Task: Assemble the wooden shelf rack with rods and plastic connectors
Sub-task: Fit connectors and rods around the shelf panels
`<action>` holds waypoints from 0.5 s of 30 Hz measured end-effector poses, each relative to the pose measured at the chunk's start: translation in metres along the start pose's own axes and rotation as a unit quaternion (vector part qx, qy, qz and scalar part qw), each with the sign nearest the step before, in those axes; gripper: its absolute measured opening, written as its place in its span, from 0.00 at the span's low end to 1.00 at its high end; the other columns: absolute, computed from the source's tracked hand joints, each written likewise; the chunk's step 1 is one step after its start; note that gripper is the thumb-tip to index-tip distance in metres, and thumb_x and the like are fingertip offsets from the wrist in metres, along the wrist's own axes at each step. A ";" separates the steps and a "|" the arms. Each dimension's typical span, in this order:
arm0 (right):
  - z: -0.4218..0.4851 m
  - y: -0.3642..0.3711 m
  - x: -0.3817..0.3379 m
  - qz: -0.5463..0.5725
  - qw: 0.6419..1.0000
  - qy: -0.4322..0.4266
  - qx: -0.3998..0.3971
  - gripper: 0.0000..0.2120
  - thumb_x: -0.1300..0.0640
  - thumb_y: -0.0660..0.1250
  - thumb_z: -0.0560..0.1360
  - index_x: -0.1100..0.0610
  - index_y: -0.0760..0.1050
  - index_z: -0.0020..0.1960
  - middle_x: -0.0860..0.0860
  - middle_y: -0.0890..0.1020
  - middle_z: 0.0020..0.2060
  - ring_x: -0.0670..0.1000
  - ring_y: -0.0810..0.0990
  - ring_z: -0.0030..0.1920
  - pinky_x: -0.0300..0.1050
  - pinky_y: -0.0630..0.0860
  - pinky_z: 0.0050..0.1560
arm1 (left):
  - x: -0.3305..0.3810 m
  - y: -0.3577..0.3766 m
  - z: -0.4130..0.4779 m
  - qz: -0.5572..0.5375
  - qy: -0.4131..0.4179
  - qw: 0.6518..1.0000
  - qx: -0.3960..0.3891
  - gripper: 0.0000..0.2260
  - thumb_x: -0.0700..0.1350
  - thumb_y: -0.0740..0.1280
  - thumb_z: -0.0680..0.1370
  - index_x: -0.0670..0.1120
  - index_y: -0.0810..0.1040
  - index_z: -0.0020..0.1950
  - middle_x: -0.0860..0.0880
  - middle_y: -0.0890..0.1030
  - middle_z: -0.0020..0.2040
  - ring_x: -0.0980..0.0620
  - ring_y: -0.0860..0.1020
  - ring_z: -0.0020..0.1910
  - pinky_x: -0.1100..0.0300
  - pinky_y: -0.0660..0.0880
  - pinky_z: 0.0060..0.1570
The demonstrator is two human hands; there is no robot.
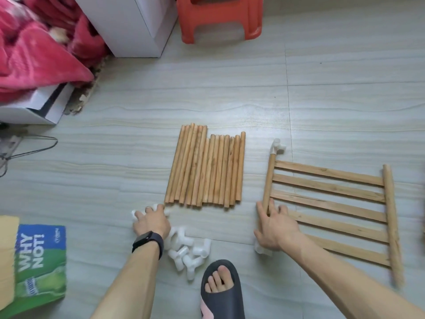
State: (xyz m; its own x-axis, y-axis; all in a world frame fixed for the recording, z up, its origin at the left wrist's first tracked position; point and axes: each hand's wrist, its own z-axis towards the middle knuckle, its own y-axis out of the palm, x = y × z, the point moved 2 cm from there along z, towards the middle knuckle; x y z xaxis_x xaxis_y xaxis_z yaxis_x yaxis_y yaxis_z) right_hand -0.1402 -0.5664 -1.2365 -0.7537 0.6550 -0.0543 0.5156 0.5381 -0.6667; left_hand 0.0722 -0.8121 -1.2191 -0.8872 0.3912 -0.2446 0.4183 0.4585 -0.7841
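Observation:
Several wooden rods [207, 169] lie side by side on the floor in the middle. A slatted wooden shelf panel [331, 203] lies flat to the right, with a white plastic connector [277, 147] on the far end of its left rail. My right hand [273, 224] grips the near end of that left rail, and another white connector [262, 249] shows under my palm. A pile of white connectors [188, 252] sits near my foot. My left hand [151, 221] reaches over connectors at the pile's far edge, fingers curled around one.
A red plastic stool [220, 17] and a white cabinet [128, 24] stand at the back. A red blanket [34, 47] and a white box [34, 107] sit at the left. A green printed box [39, 263] lies near left. My foot in a dark slipper [220, 288] is below the pile.

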 end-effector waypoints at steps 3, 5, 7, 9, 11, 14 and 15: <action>0.001 -0.003 -0.002 -0.062 0.998 -0.006 0.010 0.43 0.36 0.54 0.80 0.55 0.38 0.83 0.64 0.46 0.81 0.68 0.57 0.76 0.58 0.65 0.73 | 0.004 0.004 0.003 0.041 0.055 0.997 0.033 0.15 0.48 0.58 0.82 0.54 0.71 0.68 0.47 0.75 0.63 0.45 0.73 0.63 0.52 0.74 0.55; 0.001 -0.005 -0.004 -0.091 0.996 -0.010 0.010 0.44 0.35 0.54 0.79 0.56 0.38 0.83 0.66 0.48 0.80 0.68 0.59 0.75 0.57 0.66 0.72 | 0.007 0.001 0.005 0.035 0.086 0.995 0.024 0.14 0.50 0.60 0.81 0.54 0.73 0.66 0.47 0.77 0.60 0.45 0.75 0.60 0.52 0.74 0.53; 0.000 -0.010 -0.005 -0.106 0.994 -0.013 -0.007 0.44 0.36 0.55 0.79 0.57 0.39 0.83 0.67 0.49 0.80 0.68 0.60 0.74 0.57 0.66 0.72 | 0.008 -0.010 0.006 0.000 0.099 0.995 0.005 0.14 0.52 0.63 0.80 0.55 0.75 0.65 0.48 0.79 0.59 0.45 0.77 0.58 0.52 0.76 0.53; 0.000 -0.019 -0.006 -0.095 0.994 -0.018 -0.041 0.43 0.37 0.57 0.78 0.55 0.43 0.83 0.67 0.52 0.79 0.67 0.62 0.74 0.57 0.67 0.71 | 0.011 -0.028 0.008 -0.077 0.120 0.989 -0.033 0.18 0.57 0.66 0.80 0.54 0.75 0.68 0.48 0.81 0.60 0.46 0.80 0.58 0.53 0.78 0.54; 0.001 -0.035 -0.005 -0.036 0.995 -0.039 -0.083 0.40 0.38 0.62 0.76 0.54 0.53 0.81 0.63 0.61 0.78 0.63 0.67 0.73 0.53 0.69 0.71 | 0.024 -0.054 0.006 -0.219 0.156 0.960 -0.079 0.23 0.58 0.70 0.78 0.50 0.75 0.69 0.48 0.82 0.57 0.50 0.83 0.50 0.58 0.79 0.45; -0.003 -0.071 0.006 0.166 0.974 -0.079 -0.129 0.36 0.35 0.64 0.78 0.51 0.63 0.79 0.52 0.70 0.76 0.55 0.73 0.71 0.48 0.72 0.69 | 0.063 -0.102 -0.010 -0.375 0.218 0.898 -0.067 0.22 0.57 0.76 0.73 0.52 0.74 0.62 0.51 0.83 0.48 0.56 0.84 0.37 0.65 0.76 0.33; -0.007 -0.086 0.013 0.257 0.955 -0.085 -0.119 0.34 0.34 0.64 0.78 0.50 0.66 0.77 0.50 0.75 0.71 0.52 0.79 0.65 0.46 0.77 0.62 | 0.081 -0.115 -0.018 -0.408 0.244 0.877 -0.062 0.22 0.57 0.78 0.72 0.53 0.74 0.59 0.51 0.84 0.48 0.57 0.84 0.38 0.64 0.77 0.34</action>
State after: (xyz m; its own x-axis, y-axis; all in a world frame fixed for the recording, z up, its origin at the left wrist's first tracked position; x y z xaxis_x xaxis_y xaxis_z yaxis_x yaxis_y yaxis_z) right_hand -0.1915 -0.6005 -1.1746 -0.4206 0.7803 -0.4628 0.8985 0.2875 -0.3319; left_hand -0.0446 -0.8193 -1.1383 -0.7246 0.1739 0.6669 -0.2720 0.8170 -0.5085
